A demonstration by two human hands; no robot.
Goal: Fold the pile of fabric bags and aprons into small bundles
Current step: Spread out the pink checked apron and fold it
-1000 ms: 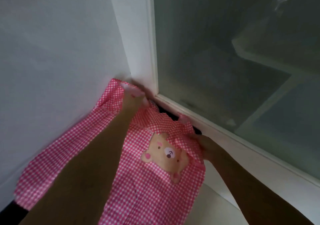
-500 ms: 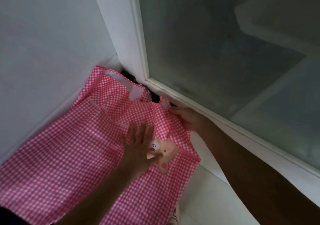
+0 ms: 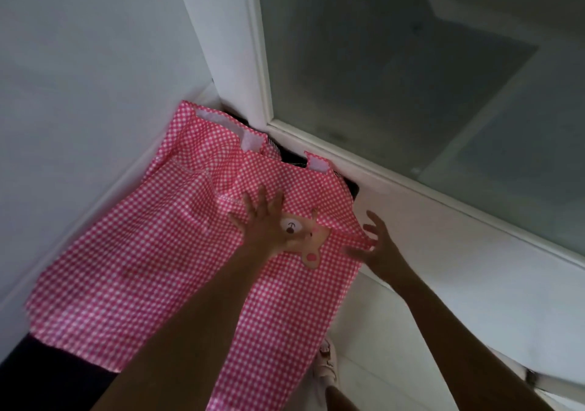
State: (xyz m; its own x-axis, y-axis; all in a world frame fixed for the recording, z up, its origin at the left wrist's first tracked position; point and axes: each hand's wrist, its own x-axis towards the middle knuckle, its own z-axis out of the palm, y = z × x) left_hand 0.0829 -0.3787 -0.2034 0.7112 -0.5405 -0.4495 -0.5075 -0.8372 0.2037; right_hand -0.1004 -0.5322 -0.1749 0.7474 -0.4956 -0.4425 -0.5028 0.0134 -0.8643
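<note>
A pink-and-white checked apron with a bear patch lies spread over a dark surface in a corner, its top part folded down over the bear. Two white strap ends stick out at its far edge. My left hand presses flat on the apron beside the bear, fingers spread. My right hand hovers at the apron's right edge with fingers spread, holding nothing that I can see.
A white wall runs along the left, and a white-framed frosted window stands on the right, with a white ledge below it. A dark surface shows under the apron at lower left. A sandalled foot stands on the pale floor.
My right hand has let go of the apron's top corner and drawn back to the right edge with fingers spread. The folded-down flap now lies over the bear. My left hand stays pressing.
</note>
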